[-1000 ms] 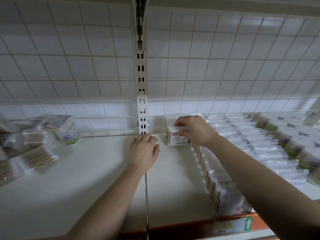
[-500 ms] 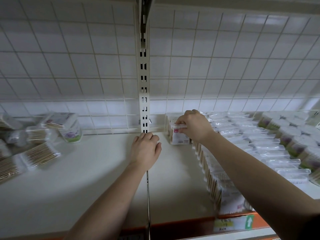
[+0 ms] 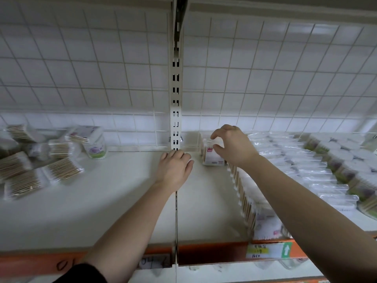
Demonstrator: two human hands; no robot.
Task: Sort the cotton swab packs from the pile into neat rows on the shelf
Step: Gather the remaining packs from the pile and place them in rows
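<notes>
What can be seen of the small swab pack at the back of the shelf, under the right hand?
The swab pack is a clear plastic packet, white inside, with a pink mark in front and tan sticks at its left edge. It stands upright at the back of the shelf, just right of the slotted post. The right hand hovers at it, fingers apart; contact is unclear.
</notes>
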